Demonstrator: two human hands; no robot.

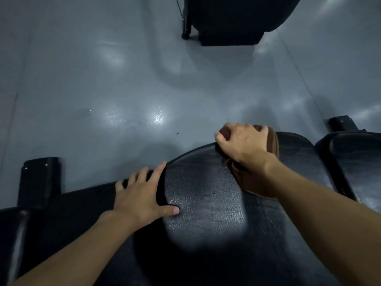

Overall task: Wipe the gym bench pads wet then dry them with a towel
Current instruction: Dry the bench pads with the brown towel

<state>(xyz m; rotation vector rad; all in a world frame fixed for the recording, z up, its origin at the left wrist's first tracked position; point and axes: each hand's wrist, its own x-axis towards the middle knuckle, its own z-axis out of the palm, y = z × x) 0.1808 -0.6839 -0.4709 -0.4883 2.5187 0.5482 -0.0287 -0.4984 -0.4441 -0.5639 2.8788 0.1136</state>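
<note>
Head view of a pad-wiping stroke. The right hand (243, 141) was clenched round a bunched brown cloth (255, 185) and pressed it down on the far edge of the black pad (206, 213), its fingers curled over the top of the bundle; part of the cloth trailed out beneath the wrist towards the viewer. The left hand (140, 195) lay released and flat on the same pad, fingers spread and reaching its far edge, the thumb pointing towards the cloth; it held nothing and appeared to serve as a brace. The two hands were apart, with a lit, grained patch of pad between them. A second pad (354, 157) lay just beside the first on the right, separated by a narrow gap, and a black bracket (39, 180) stood on the grey floor (103, 89) beyond the left end. A dark machine base (231, 21) stood well apart at the top of the view. The step in hand was judged to be a wipe along the far edge. Whether the cloth was wet or dry could not be told, so the pass, wet wipe or towelling, could not be fixed; the sheen on the pad might be moisture or only reflected light. The next move would probably call for firm pressure, and for drawing the cloth across the lit patch towards the left hand, which would then have to give way.
</note>
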